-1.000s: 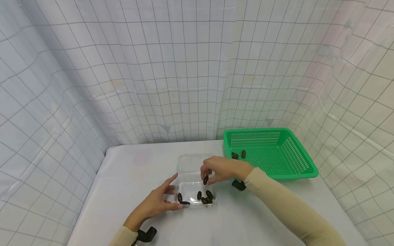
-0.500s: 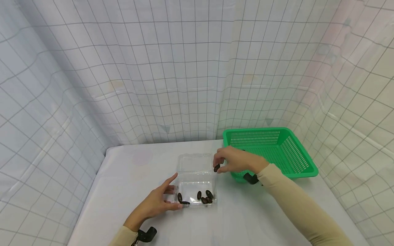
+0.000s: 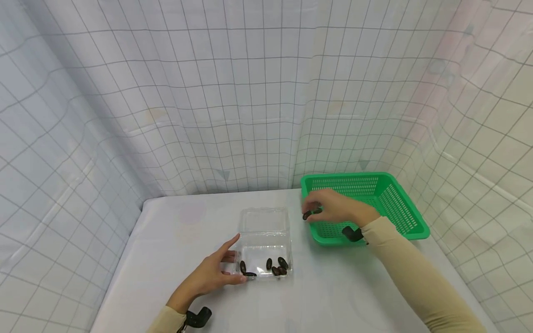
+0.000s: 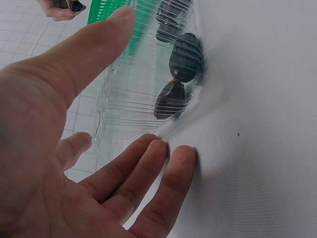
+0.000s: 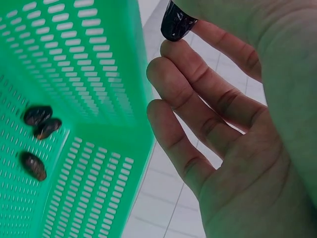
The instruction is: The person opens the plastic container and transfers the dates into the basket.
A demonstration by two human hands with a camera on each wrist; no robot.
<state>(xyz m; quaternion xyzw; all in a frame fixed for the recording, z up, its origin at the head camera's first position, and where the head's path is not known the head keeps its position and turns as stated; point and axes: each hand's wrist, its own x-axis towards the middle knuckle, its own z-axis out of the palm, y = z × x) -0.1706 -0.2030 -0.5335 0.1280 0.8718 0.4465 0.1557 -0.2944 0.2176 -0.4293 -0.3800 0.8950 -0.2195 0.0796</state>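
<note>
My right hand [image 3: 337, 206] pinches a dark, glossy date [image 5: 177, 22] between thumb and fingertip, over the left rim of the green basket [image 3: 401, 210]. In the right wrist view the other fingers stretch out beside the basket wall. Several dates [image 5: 33, 166] lie on the basket floor. My left hand [image 3: 212, 275] rests at the left side of a clear plastic clamshell box [image 3: 255, 252], thumb along its front edge and fingers spread fairly straight. Several dates [image 4: 185, 57] lie inside the box, mostly along its front wall.
The box's clear lid [image 3: 263, 219] lies folded back behind it. A white cloth covers the table [image 3: 166, 240]. Grid-patterned white curtains [image 3: 225, 115] close off the back and both sides. A black wrist camera [image 3: 199, 317] is strapped at the left wrist.
My right hand has moved from above the clear box, back and to the right, to the basket's left rim, with the date still pinched. My left hand and the box stay put.
</note>
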